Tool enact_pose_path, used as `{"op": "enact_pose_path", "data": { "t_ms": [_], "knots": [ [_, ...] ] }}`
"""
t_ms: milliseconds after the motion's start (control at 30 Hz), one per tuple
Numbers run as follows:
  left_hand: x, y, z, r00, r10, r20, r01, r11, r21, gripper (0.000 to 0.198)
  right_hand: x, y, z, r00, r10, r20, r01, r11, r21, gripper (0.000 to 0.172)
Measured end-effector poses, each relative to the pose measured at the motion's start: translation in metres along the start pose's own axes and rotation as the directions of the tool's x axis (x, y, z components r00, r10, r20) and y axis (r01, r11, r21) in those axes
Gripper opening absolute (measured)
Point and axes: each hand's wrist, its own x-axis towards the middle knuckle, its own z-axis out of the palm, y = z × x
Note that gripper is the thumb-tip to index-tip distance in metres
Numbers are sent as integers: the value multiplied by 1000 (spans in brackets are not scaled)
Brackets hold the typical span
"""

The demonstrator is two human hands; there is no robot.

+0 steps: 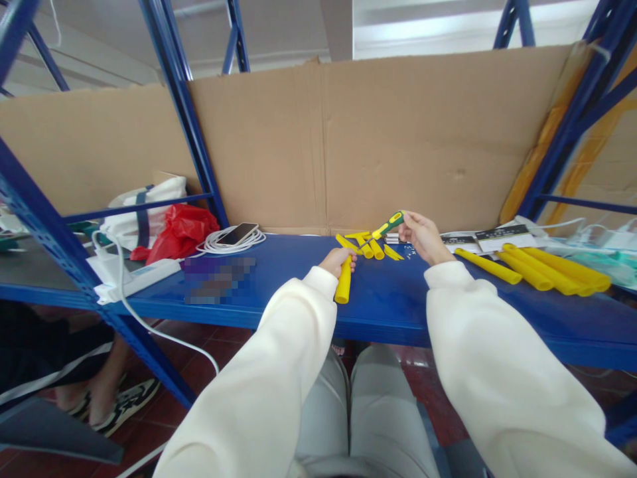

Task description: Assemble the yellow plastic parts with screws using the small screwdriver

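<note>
My left hand point(338, 261) is closed around a yellow tube point(343, 287), whose wider end points toward me over the blue shelf. In my right hand point(422, 236) the fingertips pinch the butt end of a screwdriver point(389, 226) with a green and yellow handle. Its thin shaft slants down to the left, toward the top of my left hand; whether the tip touches the tube is too small to tell. Just behind and between the hands lie several short yellow pieces point(377, 250) and a flat yellow scrap point(393, 253). Small white bits are scattered near my right hand.
Several long yellow tubes point(542, 269) lie on the right, by black-and-white cards point(503, 239). To the left are a phone point(239, 234) on a coiled white cable, a red bag point(180, 231) and a power strip point(142, 277). Cardboard point(398, 139) walls the back; another person's foot shows lower left.
</note>
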Motion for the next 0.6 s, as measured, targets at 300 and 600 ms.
{"op": "enact_pose_path", "data": {
  "t_ms": [300, 600],
  "knots": [
    [-2, 1, 1, 1000, 0, -2, 0, 1000, 20, 25, 0, 1, 1, 996, -1, -93, 0, 1000, -11, 44],
    [-3, 1, 1, 1000, 4, 9, -4, 1000, -2, 24, 1, 3, 0, 994, -32, -106, 28, 999, -42, 46]
  ]
}}
